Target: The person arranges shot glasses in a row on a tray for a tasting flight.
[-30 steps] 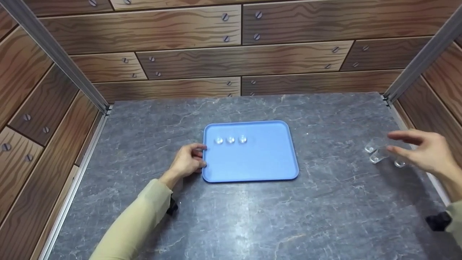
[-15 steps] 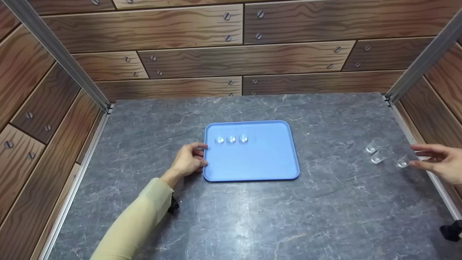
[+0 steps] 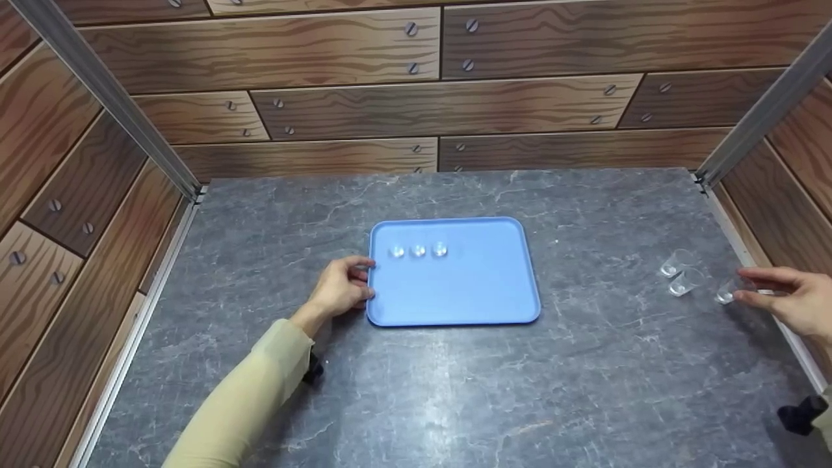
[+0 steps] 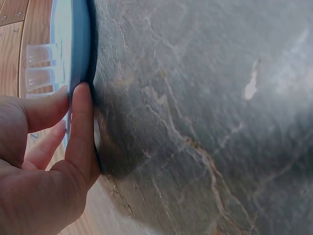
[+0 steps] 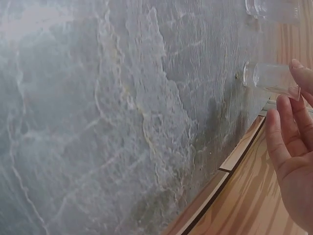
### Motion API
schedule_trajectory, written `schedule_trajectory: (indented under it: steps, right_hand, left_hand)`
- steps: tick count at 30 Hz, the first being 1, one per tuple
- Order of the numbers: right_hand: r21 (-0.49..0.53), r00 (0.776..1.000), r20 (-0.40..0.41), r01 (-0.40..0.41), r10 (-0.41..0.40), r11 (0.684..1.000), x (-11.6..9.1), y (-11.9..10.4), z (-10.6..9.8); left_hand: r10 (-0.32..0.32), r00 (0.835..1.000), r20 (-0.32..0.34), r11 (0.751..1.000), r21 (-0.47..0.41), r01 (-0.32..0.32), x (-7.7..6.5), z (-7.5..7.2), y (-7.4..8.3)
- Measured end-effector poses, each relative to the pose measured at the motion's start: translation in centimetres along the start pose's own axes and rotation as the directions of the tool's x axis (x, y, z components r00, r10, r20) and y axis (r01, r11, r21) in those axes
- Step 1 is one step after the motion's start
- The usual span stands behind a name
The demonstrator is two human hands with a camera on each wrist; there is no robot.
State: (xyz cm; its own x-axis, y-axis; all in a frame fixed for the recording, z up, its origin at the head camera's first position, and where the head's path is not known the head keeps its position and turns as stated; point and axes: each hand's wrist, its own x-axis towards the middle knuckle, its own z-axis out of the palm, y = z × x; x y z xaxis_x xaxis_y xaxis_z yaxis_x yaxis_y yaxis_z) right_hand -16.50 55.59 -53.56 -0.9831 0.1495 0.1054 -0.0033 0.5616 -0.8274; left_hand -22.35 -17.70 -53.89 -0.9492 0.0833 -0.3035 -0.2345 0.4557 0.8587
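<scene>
A: Which hand do we log first?

B: The right hand (image 3: 793,302), at the tabletop's right side. We see thumb and fingertips brought together on the rim of a clear cup (image 5: 270,77), pinching it; the gap between them is about as wide as the cup's mouth.

A: And the cup's orientation?

B: Upright. We read its long axis as standing square to the tabletop (image 3: 585,377), base down, mouth up into the fingers. In the right wrist view that axis runs sideways, base to the left. Whether the base touches the surface, we cannot tell for certain.

A: Its neighbours?

B: Two loose cups (image 3: 681,273) stand just beside each other, to the left of the pinched one and apart from it, mouths up as well.

A: Left hand (image 3: 338,286)?

B: Partly closed at the left edge of the blue tray (image 3: 481,286). In the left wrist view we note the thumb at the rim and a finger along the outer wall, so the edge sits between them.

A: Tray axis?

B: It lies flat near the middle of the tabletop, long axis left to right. On it, three cups (image 3: 418,250) stand in a row parallel to that axis, towards the far left corner.
</scene>
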Motion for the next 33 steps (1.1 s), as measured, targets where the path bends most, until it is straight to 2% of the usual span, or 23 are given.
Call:
schedule_trajectory:
  steps: [11,19,27,29,33]
  right_hand:
    - [0.0,0.995,-0.041,0.09,-0.09,0.996,-0.2,0.3,0.1]
    - [0.141,0.979,-0.132,0.171,-0.153,0.975,0.5,-0.7,0.1]
    - [0.164,0.961,-0.208,0.216,-0.18,0.963,1.7,-3.7,0.3]
    - [0.141,0.957,-0.204,0.235,-0.204,0.962,2.1,-4.8,0.5]
    - [0.076,0.961,-0.144,0.25,-0.238,0.965,3.0,-7.4,1.1]
  left_hand:
    - [0.008,1.0,0.006,1.0,0.01,-0.008,0.0,0.1,0.1]
    - [0.005,1.0,0.002,1.0,0.012,-0.005,-0.1,0.0,0.0]
    - [0.01,1.0,0.005,1.0,0.016,-0.011,-0.1,0.0,0.0]
    - [0.008,1.0,0.004,1.0,0.016,-0.008,-0.1,0.0,0.0]
    - [0.005,1.0,0.003,1.0,0.012,-0.005,-0.1,0.0,0.1]
